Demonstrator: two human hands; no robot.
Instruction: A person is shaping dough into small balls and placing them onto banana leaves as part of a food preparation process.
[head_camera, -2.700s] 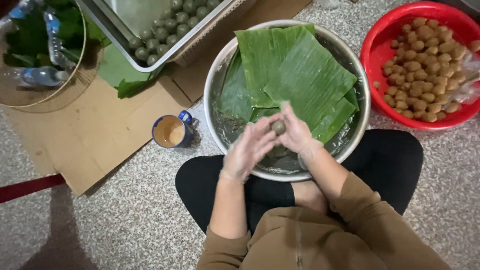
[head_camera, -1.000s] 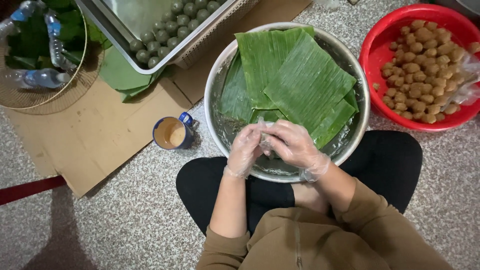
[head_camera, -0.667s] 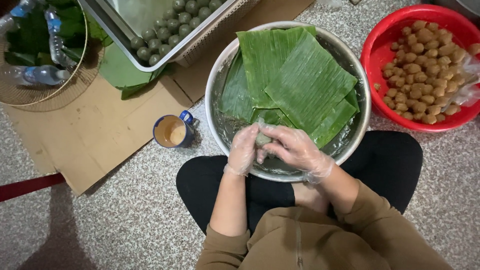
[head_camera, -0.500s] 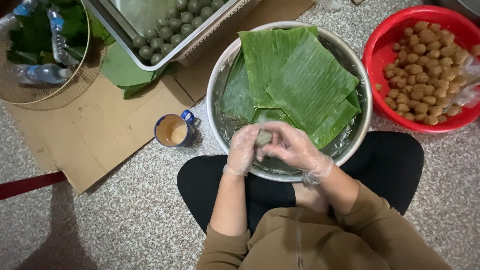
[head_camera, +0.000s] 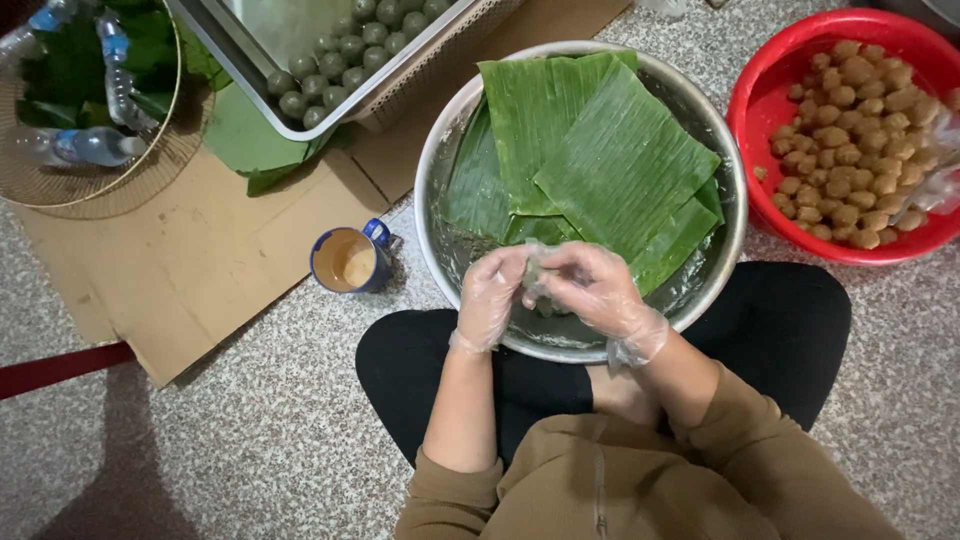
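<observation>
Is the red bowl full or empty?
Full. The red bowl is heaped with small brown balls nearly to its rim, and almost none of its bottom shows.

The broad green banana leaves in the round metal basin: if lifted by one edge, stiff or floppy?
The broad green banana leaves probably flop and drape: they lie thin, flat and overlapping in the round metal basin. Likely light. Their ribbed grain suggests they may split along the veins.

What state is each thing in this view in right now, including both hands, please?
left hand: gloved, cupped on the dough lump
right hand: gloved, pinching the dough lump
dough lump: held between both hands
metal bowl: lined with banana leaves
red basin: heaped with brown balls
metal tray: partly filled with green balls
blue cup: upright, holding tan liquid
</observation>
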